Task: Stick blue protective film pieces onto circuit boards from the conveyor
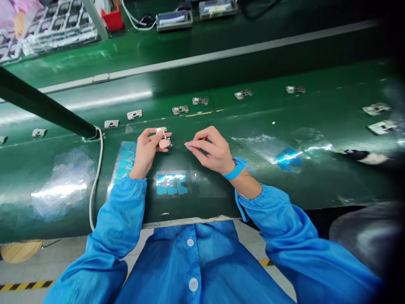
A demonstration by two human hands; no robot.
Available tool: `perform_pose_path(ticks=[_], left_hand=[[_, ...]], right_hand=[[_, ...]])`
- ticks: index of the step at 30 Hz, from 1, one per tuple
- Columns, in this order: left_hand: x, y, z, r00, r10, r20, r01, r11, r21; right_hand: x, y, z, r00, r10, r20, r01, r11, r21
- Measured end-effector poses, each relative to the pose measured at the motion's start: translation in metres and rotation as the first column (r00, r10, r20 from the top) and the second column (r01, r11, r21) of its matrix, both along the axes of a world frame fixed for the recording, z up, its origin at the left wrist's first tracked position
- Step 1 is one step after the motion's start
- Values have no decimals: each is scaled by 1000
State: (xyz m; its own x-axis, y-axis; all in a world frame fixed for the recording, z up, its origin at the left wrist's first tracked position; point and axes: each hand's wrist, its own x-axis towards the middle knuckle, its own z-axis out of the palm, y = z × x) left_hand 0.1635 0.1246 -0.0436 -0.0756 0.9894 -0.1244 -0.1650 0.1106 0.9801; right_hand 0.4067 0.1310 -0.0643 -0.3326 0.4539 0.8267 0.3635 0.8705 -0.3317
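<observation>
My left hand (pixel 145 150) grips a small circuit board (pixel 163 139) with copper-coloured faces, thumb on top and fingers beneath. To its right, a short gap away, my right hand (pixel 211 150) has thumb and forefinger pinched together; whatever is between the tips is too small to make out. A blue band circles the right wrist. Just below the hands lies a clear sheet with several blue die-cut film pieces (pixel 171 184). Another sheet of blue film pieces (pixel 125 162) is partly covered by my left forearm.
Several similar small boards (pixel 180 110) lie in a row along the green bench (pixel 221 202). A dark post (pixel 47 103) and white cable (pixel 97 181) stand at left. Clear plastic film (pixel 256 147) lies at right. Beyond are trays (pixel 60 25), a red bin (pixel 113 19) and another person's hand.
</observation>
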Motion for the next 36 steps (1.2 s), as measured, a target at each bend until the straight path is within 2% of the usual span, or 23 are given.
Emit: perform_pose_path(ticks=[3, 5, 8, 10, 12, 16, 18, 19, 21, 23, 25, 26, 28, 30, 31, 32, 33, 34, 36], left_hand=[[9, 56, 3, 999, -16, -46, 18, 999, 47], [21, 110, 9, 991, -27, -134, 41, 994, 102], [48, 188, 19, 950, -41, -308, 67, 995, 71], [70, 221, 19, 903, -25, -429, 69, 994, 88], [93, 234, 12, 825, -44, -563, 131, 985, 115], [132, 227, -11, 619, -172, -767, 359, 930, 81], [145, 223, -17, 539, -201, -818, 403, 914, 41], [150, 223, -18, 511, -205, -835, 406, 914, 24], [156, 224, -15, 478, -204, -854, 400, 916, 5], [159, 225, -7, 477, -200, -856, 411, 912, 15], [157, 222, 5, 508, -178, -843, 425, 903, 66], [154, 219, 12, 532, -154, -833, 422, 901, 103], [142, 208, 27, 586, -83, -806, 387, 902, 189], [121, 190, 43, 668, -41, -743, 333, 909, 250], [108, 176, 50, 731, -52, -681, 313, 912, 266], [94, 159, 57, 776, -90, -625, 312, 915, 256], [78, 139, 64, 786, -125, -606, 334, 910, 246], [62, 115, 70, 751, -159, -641, 389, 891, 234], [33, 59, 79, 627, -124, -769, 462, 854, 239]], right_hand=[[10, 12, 4, 996, -70, -47, 69, 998, -15], [19, 20, 5, 990, -115, -83, 111, 992, -51], [30, 28, 6, 978, -164, -128, 155, 985, -78], [35, 33, 7, 967, -214, -141, 201, 974, -100], [40, 37, 11, 945, -289, -151, 268, 953, -144], [61, 42, 26, 883, -427, -194, 386, 897, -218], [86, 37, 32, 864, -469, -184, 408, 865, -291], [102, 31, 33, 858, -491, -153, 419, 839, -346], [139, 14, 26, 838, -545, -17, 470, 737, -485], [177, -6, 10, 782, -602, 159, 574, 597, -560], [206, -26, -11, 719, -622, 310, 656, 460, -598], [216, -34, -21, 692, -611, 384, 693, 414, -590], [224, -48, -33, 600, -614, 513, 792, 366, -488], [220, -59, -35, 467, -673, 573, 884, 338, -323], [212, -64, -33, 417, -711, 566, 909, 329, -256], [202, -69, -30, 407, -735, 542, 913, 344, -219], [188, -74, -25, 447, -735, 510, 893, 397, -211], [171, -80, -21, 528, -704, 475, 846, 485, -223], [129, -95, -13, 740, -526, 420, 653, 711, -261]])
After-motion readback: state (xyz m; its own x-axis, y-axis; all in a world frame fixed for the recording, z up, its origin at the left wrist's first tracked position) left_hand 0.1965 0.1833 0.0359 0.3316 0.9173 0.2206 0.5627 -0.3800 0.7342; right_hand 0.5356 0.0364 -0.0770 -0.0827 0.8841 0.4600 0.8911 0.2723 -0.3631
